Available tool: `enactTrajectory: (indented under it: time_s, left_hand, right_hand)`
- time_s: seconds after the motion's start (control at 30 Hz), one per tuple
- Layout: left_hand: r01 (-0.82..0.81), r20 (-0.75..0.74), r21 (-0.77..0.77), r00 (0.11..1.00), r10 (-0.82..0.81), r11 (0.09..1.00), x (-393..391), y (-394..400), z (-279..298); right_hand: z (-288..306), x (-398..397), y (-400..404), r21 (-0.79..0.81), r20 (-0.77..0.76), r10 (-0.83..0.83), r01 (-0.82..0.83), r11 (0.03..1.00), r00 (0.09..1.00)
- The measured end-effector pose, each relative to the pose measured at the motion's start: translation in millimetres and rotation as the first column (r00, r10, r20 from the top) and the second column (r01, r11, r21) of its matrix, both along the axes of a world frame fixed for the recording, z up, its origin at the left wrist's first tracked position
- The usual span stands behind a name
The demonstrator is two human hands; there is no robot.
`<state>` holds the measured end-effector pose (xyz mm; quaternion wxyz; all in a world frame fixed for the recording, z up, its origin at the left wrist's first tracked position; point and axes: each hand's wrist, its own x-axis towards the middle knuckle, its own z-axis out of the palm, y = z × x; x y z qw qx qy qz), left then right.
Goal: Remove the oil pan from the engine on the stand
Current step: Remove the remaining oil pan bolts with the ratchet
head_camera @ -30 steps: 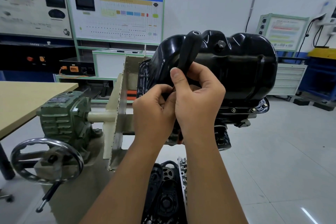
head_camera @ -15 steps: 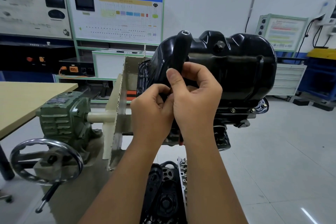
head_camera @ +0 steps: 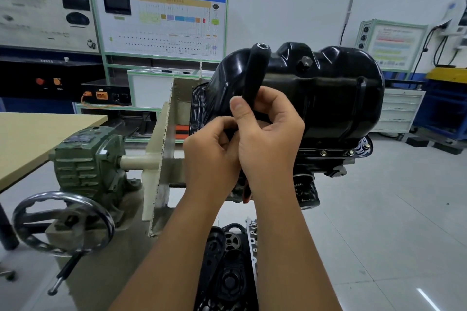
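Observation:
A glossy black oil pan [head_camera: 326, 98] sits on top of the upturned engine [head_camera: 318, 166], which is bolted to the cream stand plate [head_camera: 161, 149]. In front of the pan's left end, my right hand [head_camera: 267, 134] grips a black tool handle [head_camera: 255, 70] that points up and slightly left. My left hand [head_camera: 212, 156] is curled round the lower part of the same tool, just below and left of the right hand. The tool's working end is hidden behind both hands. Small bolts [head_camera: 323, 153] show along the pan's flange at the right.
A green gearbox [head_camera: 86, 159] with a steel handwheel [head_camera: 63, 222] drives the stand at the left. A tan table [head_camera: 38, 139] lies behind it. Engine parts [head_camera: 230, 272] lie on the floor below my arms. Training panels and cabinets line the back wall.
The tool handle has swung from leaning right to leaning slightly left, its top moving leftward. Both hands stayed on it in nearly the same place.

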<state>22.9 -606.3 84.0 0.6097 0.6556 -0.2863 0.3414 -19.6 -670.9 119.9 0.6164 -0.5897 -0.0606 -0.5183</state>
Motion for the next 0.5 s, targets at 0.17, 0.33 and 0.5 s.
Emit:
enactTrajectory:
  time_s: [0.17, 0.33, 0.5]
  left_hand:
    - [0.01, -0.002, 0.01, 1.0, -0.01, 1.0, 0.5, -0.5, 0.4]
    - [-0.019, -0.026, -0.003, 0.999, 0.018, 1.0, 0.6, -2.3, -0.1]
    - [-0.04, -0.04, -0.022, 0.998, 0.039, 0.999, 1.6, -1.0, 0.2]
  right_hand:
    - [-0.7, 1.0, -1.7, -0.009, 0.023, 0.095, -0.095, 0.995, 0.995]
    - [-1.7, -0.1, 0.6, -0.013, 0.017, 0.019, -0.019, 1.0, 1.0]
    - [-0.5, -0.3, -0.1, -0.014, 0.009, -0.03, 0.03, 0.999, 1.0]
